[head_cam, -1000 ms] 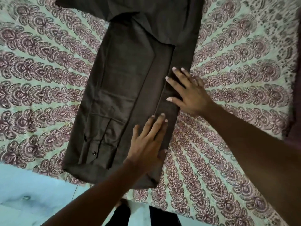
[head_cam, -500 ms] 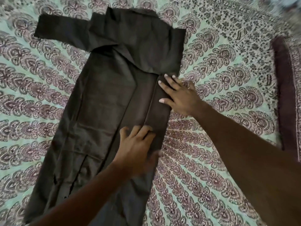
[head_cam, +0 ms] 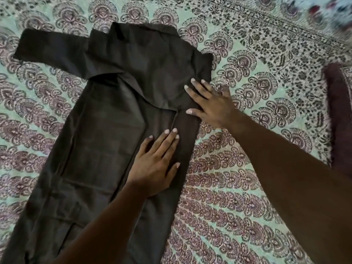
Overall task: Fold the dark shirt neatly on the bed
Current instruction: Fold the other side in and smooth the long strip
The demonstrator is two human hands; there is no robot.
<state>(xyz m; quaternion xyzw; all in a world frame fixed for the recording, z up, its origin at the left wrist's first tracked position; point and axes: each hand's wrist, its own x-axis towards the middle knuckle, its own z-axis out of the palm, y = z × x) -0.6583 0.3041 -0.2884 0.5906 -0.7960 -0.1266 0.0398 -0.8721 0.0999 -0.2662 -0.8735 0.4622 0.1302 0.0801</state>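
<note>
Dark shirt [head_cam: 106,130] lies flat on patterned bedsheet [head_cam: 247,187], right side folded inward, one sleeve [head_cam: 51,48] stretched out at upper left. Left hand [head_cam: 154,164] flat, fingers straight, pressing the folded strip. Right hand [head_cam: 211,103] spread, pressing shirt's right edge. Maroon pillow [head_cam: 341,111] far right.

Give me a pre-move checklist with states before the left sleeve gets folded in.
1. Right side of dark shirt folded in: ok.
2. Left hand flat on the folded strip: ok.
3. Right hand flat at the strip's upper edge: ok.
4. Left sleeve lying spread out, free to fold: ok.
5. Hem squared: cannot tell, it runs out of frame.
6. Bedsheet smooth beside the shirt: ok.
</note>
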